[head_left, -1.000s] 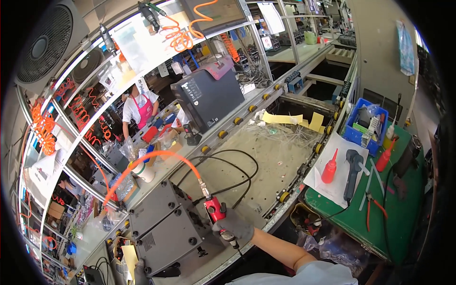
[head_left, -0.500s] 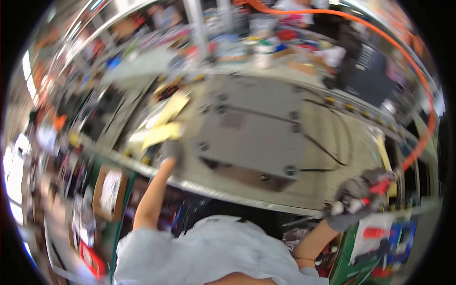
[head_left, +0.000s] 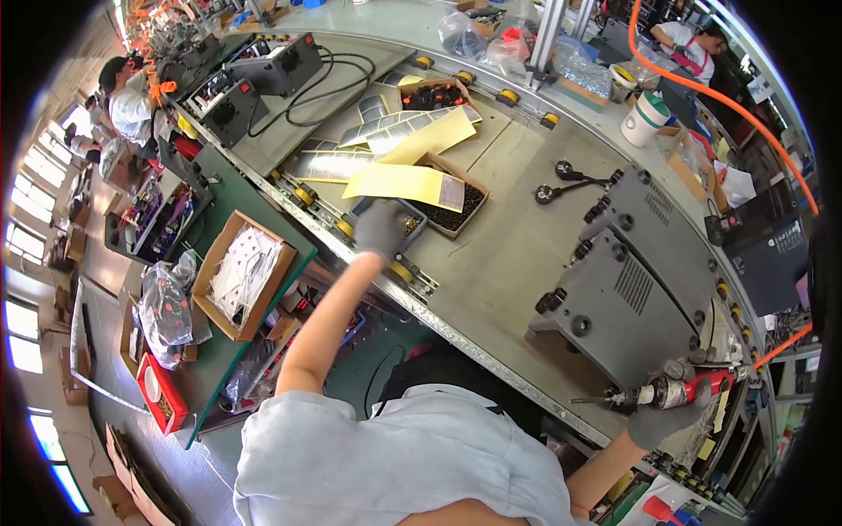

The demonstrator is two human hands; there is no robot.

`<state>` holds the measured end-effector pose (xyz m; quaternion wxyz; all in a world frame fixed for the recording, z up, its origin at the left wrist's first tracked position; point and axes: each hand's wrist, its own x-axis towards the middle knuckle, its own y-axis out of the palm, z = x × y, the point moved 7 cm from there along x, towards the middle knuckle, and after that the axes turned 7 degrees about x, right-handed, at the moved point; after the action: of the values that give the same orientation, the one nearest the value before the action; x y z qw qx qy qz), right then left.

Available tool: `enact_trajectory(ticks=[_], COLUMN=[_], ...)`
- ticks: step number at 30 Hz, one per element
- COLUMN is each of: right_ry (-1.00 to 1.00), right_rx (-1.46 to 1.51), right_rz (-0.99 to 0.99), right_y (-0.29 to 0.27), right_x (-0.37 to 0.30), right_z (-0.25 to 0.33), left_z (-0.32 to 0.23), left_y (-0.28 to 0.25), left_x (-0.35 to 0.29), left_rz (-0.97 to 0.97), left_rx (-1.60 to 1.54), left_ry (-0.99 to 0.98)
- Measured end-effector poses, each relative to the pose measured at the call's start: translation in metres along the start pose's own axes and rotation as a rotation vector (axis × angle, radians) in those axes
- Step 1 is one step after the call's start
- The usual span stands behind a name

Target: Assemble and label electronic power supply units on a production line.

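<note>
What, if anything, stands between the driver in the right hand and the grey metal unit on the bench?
Nothing visible. The right hand holds the red power screwdriver beside the near corner of the grey metal unit, its bit lying along the bench edge in open space. The left hand is far off, at a small parts tray.

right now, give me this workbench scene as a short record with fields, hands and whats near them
left hand: grey-gloved left hand reaching into a small tray of dark screws at the bench edge
right hand: grey-gloved right hand gripping a red and black powered screwdriver
screwdriver hose: orange air hose running up and away
workpiece: grey metal equipment case lying on the grey workbench, beside the screwdriver
near left hand: yellow paper sheet over a cardboard box of dark parts
other people: a person in white at far left
</note>
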<state>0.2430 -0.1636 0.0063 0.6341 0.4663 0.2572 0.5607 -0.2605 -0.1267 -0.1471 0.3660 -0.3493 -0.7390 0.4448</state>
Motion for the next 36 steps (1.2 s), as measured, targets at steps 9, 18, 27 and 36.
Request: enact_trajectory(ticks=[9, 18, 27, 36], right_ry=[0.072, 0.069, 0.059, -0.092], right_rx=[0.143, 0.186, 0.151, 0.023], right_rz=[0.001, -0.023, -0.087, 0.092], right_y=[-0.018, -0.012, -0.030, 0.004], right_x=[0.015, 0.007, 0.008, 0.024], right_z=[0.000, 0.000, 0.001, 0.039], left_z=[0.007, -0.062, -0.063, -0.025], left_y=[0.015, 0.060, 0.090, 0.078], left_x=[0.028, 0.043, 0.058, 0.077], left_rz=[0.250, 0.380, 0.430, 0.417], left_rx=[0.262, 0.343, 0.273, -0.991], left_ry=[0.106, 0.294, 0.461, -0.308])
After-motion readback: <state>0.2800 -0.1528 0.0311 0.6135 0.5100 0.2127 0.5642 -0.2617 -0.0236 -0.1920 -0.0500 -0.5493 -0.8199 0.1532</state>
